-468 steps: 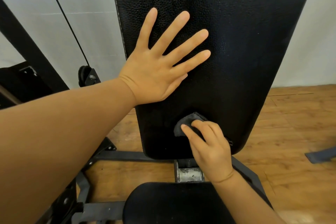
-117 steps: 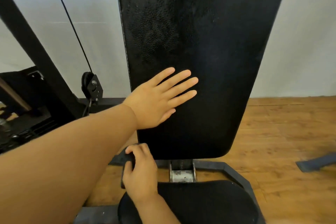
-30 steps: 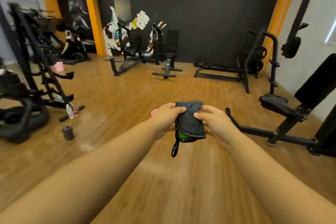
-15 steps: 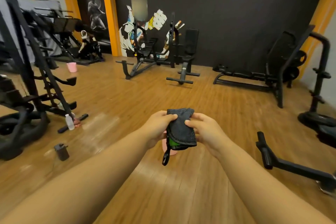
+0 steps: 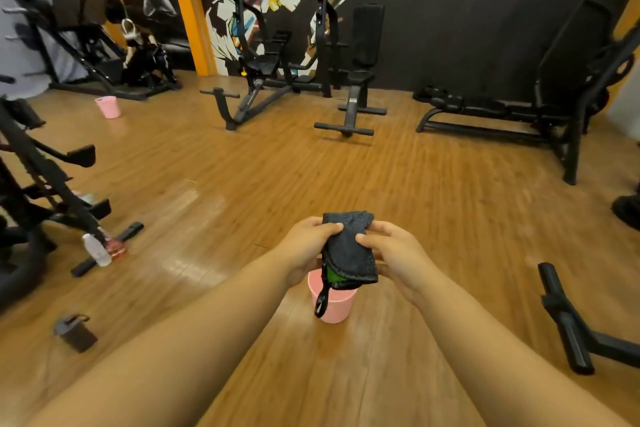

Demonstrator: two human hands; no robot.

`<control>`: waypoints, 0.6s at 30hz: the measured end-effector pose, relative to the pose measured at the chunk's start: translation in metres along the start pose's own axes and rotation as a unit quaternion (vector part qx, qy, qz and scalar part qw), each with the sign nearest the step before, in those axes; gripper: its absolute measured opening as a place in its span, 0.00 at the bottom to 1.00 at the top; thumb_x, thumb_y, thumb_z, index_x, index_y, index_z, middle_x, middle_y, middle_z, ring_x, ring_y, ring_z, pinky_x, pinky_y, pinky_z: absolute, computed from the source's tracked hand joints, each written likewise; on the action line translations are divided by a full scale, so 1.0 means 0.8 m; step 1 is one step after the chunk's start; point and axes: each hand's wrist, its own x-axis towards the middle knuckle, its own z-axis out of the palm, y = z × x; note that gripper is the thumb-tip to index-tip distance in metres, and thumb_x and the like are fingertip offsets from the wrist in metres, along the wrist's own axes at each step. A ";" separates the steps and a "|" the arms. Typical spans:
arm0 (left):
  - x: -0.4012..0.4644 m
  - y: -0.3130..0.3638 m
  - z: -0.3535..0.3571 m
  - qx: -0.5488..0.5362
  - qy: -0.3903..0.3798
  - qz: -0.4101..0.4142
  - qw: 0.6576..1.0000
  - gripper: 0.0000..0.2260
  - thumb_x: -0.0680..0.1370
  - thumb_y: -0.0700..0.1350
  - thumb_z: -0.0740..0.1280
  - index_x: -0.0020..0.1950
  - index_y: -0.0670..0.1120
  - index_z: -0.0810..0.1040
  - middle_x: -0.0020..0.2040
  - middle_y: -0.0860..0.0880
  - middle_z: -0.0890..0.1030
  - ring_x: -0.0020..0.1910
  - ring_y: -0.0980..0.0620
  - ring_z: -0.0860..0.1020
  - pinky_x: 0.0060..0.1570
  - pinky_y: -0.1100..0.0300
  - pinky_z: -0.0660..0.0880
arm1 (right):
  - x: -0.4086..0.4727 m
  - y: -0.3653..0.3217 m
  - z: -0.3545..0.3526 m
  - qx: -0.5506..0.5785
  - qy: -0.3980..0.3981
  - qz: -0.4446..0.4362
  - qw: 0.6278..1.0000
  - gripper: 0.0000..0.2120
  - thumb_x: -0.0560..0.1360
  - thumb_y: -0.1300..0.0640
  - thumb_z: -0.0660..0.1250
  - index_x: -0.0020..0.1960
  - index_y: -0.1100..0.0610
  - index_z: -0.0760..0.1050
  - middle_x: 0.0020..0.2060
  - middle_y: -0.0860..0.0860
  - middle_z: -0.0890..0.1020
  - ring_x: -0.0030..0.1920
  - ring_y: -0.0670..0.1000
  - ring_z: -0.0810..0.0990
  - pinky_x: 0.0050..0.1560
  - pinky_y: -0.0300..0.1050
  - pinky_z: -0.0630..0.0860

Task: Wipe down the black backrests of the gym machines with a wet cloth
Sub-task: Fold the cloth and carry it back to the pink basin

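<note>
I hold a folded dark grey cloth [image 5: 349, 246] with a green inner patch and a dangling black loop out in front of me. My left hand [image 5: 306, 246] grips its left edge and my right hand [image 5: 394, 253] pinches its right edge. A pink bucket [image 5: 333, 302] stands on the wooden floor directly below the cloth, partly hidden by it. Across the room an upright black backrest [image 5: 367, 32] belongs to a bench by the dark wall. Another black padded machine [image 5: 568, 45] stands at the far right.
A second pink bucket [image 5: 108, 107] sits at the far left. A clear water bottle [image 5: 96, 250] and a dark shaker bottle [image 5: 74, 332] lie near the left machine's legs [image 5: 104, 246]. A black floor bar [image 5: 564, 319] juts in at right.
The view turned left from the wiped backrest to the open gym floor. Both hands took the cloth, and the pink bucket came into sight beneath it as I moved forward.
</note>
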 end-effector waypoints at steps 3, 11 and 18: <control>0.085 0.009 -0.013 -0.009 0.007 -0.015 1.000 0.04 0.80 0.42 0.64 0.52 0.44 0.77 0.48 0.47 0.81 0.44 0.52 0.79 0.40 0.59 0.75 | 0.093 -0.003 0.003 0.005 -0.012 0.017 1.000 0.13 0.76 0.63 0.65 0.61 0.58 0.73 0.55 0.56 0.80 0.46 0.51 0.80 0.30 0.37 0.75; 0.294 0.004 -0.046 -0.020 -0.011 -0.084 0.996 0.08 0.80 0.42 0.63 0.57 0.43 0.77 0.50 0.47 0.82 0.47 0.52 0.80 0.43 0.59 0.77 | 0.293 0.025 0.017 0.022 -0.008 0.078 0.997 0.09 0.75 0.57 0.67 0.54 0.58 0.77 0.49 0.54 0.83 0.46 0.49 0.82 0.37 0.38 0.77; 0.476 -0.048 -0.066 0.008 -0.071 -0.147 0.987 0.11 0.80 0.41 0.63 0.61 0.40 0.76 0.57 0.42 0.81 0.48 0.51 0.79 0.41 0.61 0.77 | 0.438 0.100 0.010 0.064 0.085 0.142 0.984 0.10 0.78 0.63 0.62 0.57 0.60 0.77 0.52 0.58 0.82 0.51 0.55 0.81 0.50 0.48 0.79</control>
